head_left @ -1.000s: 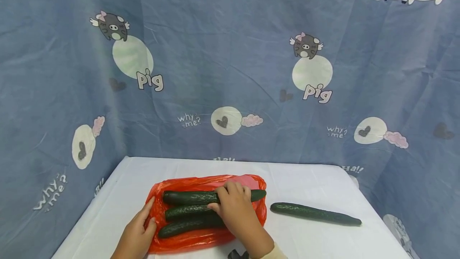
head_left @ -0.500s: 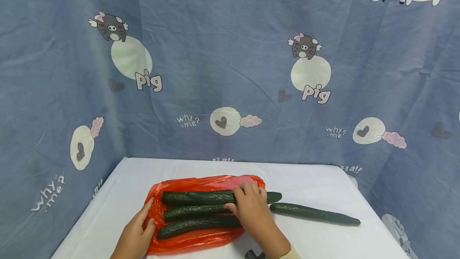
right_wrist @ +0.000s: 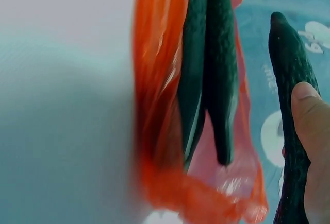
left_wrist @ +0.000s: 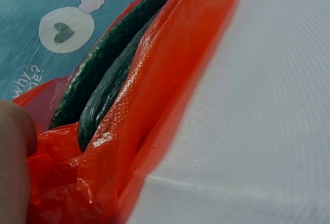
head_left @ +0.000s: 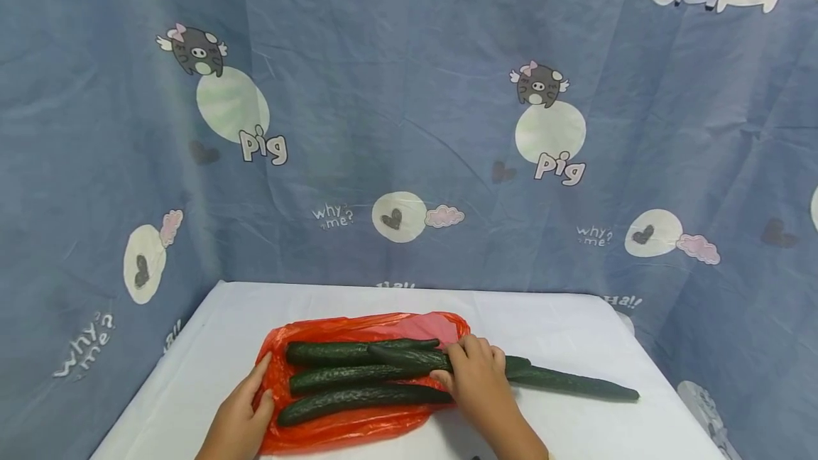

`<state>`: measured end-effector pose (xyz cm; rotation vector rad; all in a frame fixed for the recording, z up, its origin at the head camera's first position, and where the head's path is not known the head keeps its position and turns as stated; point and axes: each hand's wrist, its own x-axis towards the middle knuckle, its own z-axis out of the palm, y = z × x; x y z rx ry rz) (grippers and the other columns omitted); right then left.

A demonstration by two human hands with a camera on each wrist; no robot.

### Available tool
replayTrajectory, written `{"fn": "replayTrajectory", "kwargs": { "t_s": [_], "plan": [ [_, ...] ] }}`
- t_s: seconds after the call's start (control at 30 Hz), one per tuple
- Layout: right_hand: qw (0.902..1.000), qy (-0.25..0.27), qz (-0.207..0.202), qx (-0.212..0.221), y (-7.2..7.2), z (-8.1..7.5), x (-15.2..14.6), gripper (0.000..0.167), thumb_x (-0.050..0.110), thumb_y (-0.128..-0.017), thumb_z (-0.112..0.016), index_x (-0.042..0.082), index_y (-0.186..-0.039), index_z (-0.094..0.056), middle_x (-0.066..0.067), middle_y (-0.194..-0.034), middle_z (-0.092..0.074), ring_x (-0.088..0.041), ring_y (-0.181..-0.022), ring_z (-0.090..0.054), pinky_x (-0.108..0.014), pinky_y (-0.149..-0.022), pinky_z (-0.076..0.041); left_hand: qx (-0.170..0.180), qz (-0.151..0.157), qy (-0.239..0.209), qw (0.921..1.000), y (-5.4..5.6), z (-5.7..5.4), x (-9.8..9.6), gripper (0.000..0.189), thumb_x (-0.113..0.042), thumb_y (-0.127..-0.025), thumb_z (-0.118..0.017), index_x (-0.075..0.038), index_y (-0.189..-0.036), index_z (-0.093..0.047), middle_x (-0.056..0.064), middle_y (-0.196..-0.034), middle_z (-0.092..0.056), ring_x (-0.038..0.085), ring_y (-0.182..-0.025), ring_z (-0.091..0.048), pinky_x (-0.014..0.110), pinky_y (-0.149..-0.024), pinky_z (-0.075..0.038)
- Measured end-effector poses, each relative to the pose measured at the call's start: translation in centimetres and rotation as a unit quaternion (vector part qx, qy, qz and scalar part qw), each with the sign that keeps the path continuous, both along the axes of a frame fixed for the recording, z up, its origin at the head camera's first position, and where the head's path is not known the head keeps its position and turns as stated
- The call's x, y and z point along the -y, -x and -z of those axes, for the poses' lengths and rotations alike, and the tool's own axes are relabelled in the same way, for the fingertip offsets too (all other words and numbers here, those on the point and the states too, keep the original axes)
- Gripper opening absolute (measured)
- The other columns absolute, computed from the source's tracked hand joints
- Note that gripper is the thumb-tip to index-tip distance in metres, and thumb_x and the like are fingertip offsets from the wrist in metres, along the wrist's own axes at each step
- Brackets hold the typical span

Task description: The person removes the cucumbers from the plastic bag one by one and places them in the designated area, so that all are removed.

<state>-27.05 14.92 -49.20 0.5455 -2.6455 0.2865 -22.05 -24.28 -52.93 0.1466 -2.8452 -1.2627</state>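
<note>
A red plastic bag lies spread on the white table with three cucumbers side by side in it: a rear one, a middle one and a front one. My left hand holds the bag's crumpled left edge between fingers and thumb. Over the bag's right side, my right hand grips another cucumber, raised above the others in the right wrist view. Its right end overlaps a cucumber lying on the table to the right.
The white table extends around the bag. Behind it and at both sides hangs a blue cloth with pig prints.
My right hand has moved right and a little nearer, drawing the gripped cucumber rightward from over the rear one. The left hand stays at the bag's edge.
</note>
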Motion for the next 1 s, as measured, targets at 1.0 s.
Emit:
{"fn": "replayTrajectory", "kwargs": {
  "t_s": [1.0],
  "plan": [
    [0.9985, 0.019, 0.047, 0.021, -0.6, 2.3, -9.7, 0.030, 0.041, -0.085, -0.085, 0.020, -0.101, -0.071, 0.008, -0.096, -0.053, -0.016, -0.095, -0.051, -0.042, -0.079, -0.037, 0.000, -0.002, -0.005, 1.0000, -0.1, 0.1, -0.1, 0.072, -0.017, -0.106, -0.050, -0.012, -0.169, -0.017, 0.028, -0.166, -0.031, 0.049, -0.151, -0.034, 0.066, -0.117, -0.035]
  ]
}}
